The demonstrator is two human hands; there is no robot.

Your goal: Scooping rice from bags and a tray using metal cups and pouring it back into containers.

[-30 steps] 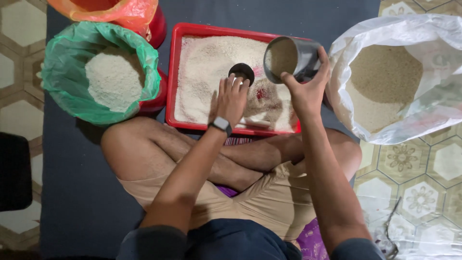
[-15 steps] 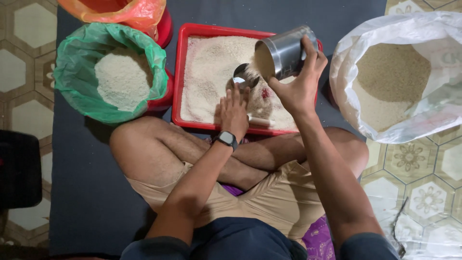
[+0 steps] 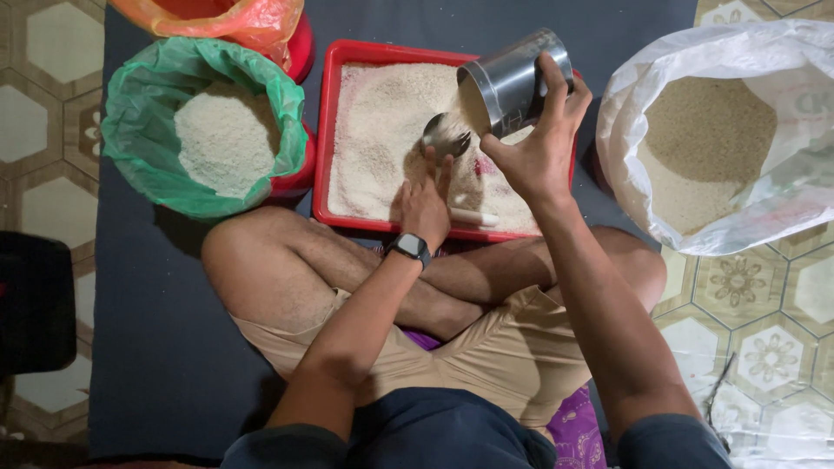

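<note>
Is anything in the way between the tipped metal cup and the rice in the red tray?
Nothing blocks it. The right hand tilts the metal cup over the red tray, and grain falls freely. The left hand holds a small scoop beside the stream, on the rice.

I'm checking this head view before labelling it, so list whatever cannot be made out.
- Small dark scoop-like thing at the left hand: partly hidden by fingers and falling grain, kind unclear.
- Inside of the tilted cylindrical metal can in the right hand: blurred.
- Orange plastic bag: cut off by the top edge, contents unseen.
- Red rectangular tray: near rim hidden by hands.
</note>
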